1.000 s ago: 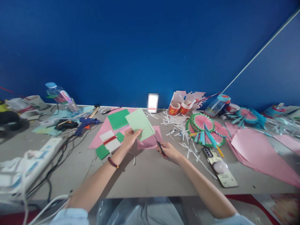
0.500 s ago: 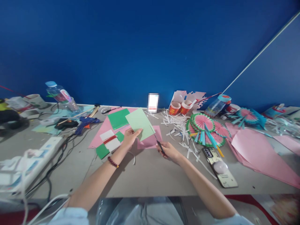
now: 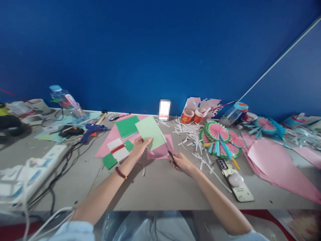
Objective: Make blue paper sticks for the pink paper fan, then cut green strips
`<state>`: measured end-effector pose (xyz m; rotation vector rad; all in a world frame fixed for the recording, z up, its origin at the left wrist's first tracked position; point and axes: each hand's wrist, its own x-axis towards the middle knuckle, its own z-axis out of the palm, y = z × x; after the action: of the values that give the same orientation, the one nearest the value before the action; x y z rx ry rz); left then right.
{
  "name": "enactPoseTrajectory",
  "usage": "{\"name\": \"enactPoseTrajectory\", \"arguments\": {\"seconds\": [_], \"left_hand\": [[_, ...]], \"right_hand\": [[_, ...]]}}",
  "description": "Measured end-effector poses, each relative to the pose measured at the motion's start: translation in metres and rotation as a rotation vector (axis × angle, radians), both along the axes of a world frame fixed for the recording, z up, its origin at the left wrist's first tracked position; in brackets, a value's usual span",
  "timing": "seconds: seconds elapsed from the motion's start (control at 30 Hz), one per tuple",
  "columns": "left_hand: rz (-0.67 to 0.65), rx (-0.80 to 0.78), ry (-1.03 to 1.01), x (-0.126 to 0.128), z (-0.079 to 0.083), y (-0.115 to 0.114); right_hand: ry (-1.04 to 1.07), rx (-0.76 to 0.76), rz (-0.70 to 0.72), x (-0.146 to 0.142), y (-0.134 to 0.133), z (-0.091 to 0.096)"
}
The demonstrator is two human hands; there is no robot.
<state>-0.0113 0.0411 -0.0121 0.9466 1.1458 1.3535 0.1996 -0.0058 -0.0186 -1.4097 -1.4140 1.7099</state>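
Observation:
My left hand [image 3: 138, 148] pinches the lower edge of a light green sheet of paper [image 3: 149, 131] and holds it up above the grey table [image 3: 160, 187]. My right hand [image 3: 181, 161] is closed round a pair of small dark scissors [image 3: 170, 154], whose blades reach the sheet's right edge. A beaded bracelet [image 3: 120, 173] is on my left wrist. Under the sheet lie pink paper [image 3: 160, 152] and a dark green sheet [image 3: 127, 126].
A phone [image 3: 234, 179] lies to the right of my right arm. Paper fans [image 3: 218, 137], white paper strips [image 3: 193, 135] and red cups [image 3: 192, 115] are behind it. Large pink sheets [image 3: 276, 160] lie at far right. A glue gun [image 3: 92, 129], a bottle [image 3: 66, 102], cables and a power strip [image 3: 37, 167] fill the left.

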Motion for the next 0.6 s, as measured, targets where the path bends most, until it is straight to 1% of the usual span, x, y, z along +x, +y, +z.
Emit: {"name": "enactPoseTrajectory", "arguments": {"seconds": [0.6], "left_hand": [[-0.012,0.018,0.009,-0.0016,-0.0010,0.0000]], "right_hand": [[-0.035,-0.001,0.009,0.0010,0.0000,-0.0001]]}}
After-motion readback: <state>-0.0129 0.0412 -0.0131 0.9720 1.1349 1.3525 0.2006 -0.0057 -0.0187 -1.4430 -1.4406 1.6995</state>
